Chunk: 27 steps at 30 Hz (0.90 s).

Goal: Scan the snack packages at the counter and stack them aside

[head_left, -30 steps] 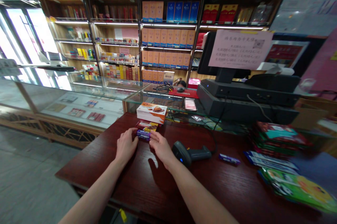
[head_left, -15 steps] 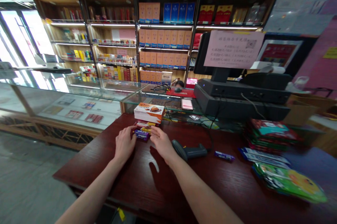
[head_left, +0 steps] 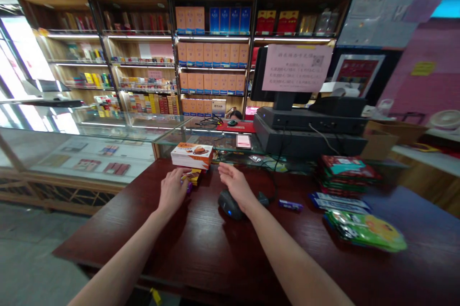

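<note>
My left hand (head_left: 173, 189) rests on the dark red counter (head_left: 201, 243) with its fingers curled against a small stack of purple and yellow snack packets (head_left: 192, 179). An orange and white box (head_left: 191, 155) lies just beyond them. Open with fingers stretched, my right hand (head_left: 235, 184) hovers over the black barcode scanner (head_left: 230, 204), apart from the packets and holding nothing. A single purple packet (head_left: 290, 205) lies to the right of the scanner.
A black cash register with a monitor and pink notice (head_left: 305, 119) stands behind the counter. Piles of snack bags (head_left: 362, 227) lie at the right. A glass display case (head_left: 108, 143) runs to the left, and shelves of cartons (head_left: 212, 57) fill the back wall.
My right hand has let go of the small packets and moved right, above the scanner. My left hand stays against the packets. The view has shifted right.
</note>
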Available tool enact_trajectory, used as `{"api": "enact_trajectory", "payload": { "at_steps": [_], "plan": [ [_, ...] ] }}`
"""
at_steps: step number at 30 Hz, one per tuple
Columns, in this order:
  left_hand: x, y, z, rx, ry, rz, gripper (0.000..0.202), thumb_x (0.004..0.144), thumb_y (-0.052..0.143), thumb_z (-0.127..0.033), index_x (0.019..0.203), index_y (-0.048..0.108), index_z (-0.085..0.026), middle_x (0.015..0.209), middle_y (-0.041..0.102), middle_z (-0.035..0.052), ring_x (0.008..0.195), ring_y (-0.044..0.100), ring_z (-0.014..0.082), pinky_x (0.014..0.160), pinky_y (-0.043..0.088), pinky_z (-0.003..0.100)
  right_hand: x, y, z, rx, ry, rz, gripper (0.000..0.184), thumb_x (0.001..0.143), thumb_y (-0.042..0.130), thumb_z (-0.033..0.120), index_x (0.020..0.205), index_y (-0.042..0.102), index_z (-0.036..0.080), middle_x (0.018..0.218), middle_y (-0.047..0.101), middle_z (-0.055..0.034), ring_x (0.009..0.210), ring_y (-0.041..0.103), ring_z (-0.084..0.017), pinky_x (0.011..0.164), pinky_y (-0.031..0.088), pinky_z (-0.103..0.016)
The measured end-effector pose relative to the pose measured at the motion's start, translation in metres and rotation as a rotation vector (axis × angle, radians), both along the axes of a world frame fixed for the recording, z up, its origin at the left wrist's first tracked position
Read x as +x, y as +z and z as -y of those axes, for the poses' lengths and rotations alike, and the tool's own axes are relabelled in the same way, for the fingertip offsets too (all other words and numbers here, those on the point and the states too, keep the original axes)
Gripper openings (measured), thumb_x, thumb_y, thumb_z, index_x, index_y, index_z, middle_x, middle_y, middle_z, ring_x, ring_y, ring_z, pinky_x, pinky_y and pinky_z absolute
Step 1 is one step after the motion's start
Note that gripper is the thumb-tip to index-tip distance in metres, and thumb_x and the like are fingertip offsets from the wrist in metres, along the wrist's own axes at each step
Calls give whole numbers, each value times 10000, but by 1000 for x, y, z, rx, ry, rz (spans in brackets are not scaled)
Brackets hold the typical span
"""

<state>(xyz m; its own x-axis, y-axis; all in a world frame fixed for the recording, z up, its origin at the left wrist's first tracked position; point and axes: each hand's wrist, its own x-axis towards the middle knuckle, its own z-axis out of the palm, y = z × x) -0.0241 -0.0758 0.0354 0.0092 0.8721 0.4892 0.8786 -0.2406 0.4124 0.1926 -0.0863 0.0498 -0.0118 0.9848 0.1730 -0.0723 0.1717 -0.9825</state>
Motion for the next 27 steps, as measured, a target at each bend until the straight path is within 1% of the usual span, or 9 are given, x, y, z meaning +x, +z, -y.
{"api": "enact_trajectory", "payload": {
  "at_steps": [5,10,14,17,20,23,27],
  "plan": [
    [23,0,-7,17,-55,-1,277,910,473,-251,1115,659,-248,1151,693,75,1100,597,281,909,464,406,32,-4,5,13,-64,40,484,768,570,136,1239,662,199,1302,687,-127,1242,629,-225,1104,439,-412],
    [49,2,-13,32,-161,32,275,887,488,-235,1102,658,-253,1147,703,56,1104,602,264,981,447,428,61,-10,10,26,-120,88,486,770,549,117,1236,666,191,1281,700,-127,1239,632,-220,1106,434,-401],
    [72,6,-16,27,-209,24,273,893,485,-252,1104,659,-250,1121,703,58,1087,607,267,970,457,436,83,-14,13,20,-168,111,485,778,542,117,1242,661,190,1285,699,-126,1223,642,-213,1099,440,-393],
    [89,8,-18,14,-248,7,275,894,483,-252,1104,661,-253,1132,701,56,1099,608,265,981,453,441,100,-17,17,11,-204,121,482,782,543,119,1247,656,177,1289,696,-137,1218,646,-215,1095,443,-395],
    [106,11,-18,-5,-302,-20,279,900,478,-248,1110,662,-256,1157,696,52,1121,603,260,991,447,437,117,-19,21,9,-237,130,465,782,554,130,1228,669,193,1271,708,-121,1222,643,-220,1102,437,-415],
    [122,16,-17,-20,-340,-57,275,896,492,-243,1105,670,-260,1143,702,46,1121,602,259,988,446,433,136,-23,27,7,-276,140,452,777,557,136,1206,683,204,1244,722,-107,1212,649,-221,1108,430,-427],
    [144,21,-16,-30,-385,-109,273,886,508,-226,1101,671,-268,1168,704,35,1152,592,259,995,435,431,162,-29,34,1,-332,158,455,772,561,137,1205,688,186,1232,725,-126,1201,656,-232,1104,434,-438]
  ]
}}
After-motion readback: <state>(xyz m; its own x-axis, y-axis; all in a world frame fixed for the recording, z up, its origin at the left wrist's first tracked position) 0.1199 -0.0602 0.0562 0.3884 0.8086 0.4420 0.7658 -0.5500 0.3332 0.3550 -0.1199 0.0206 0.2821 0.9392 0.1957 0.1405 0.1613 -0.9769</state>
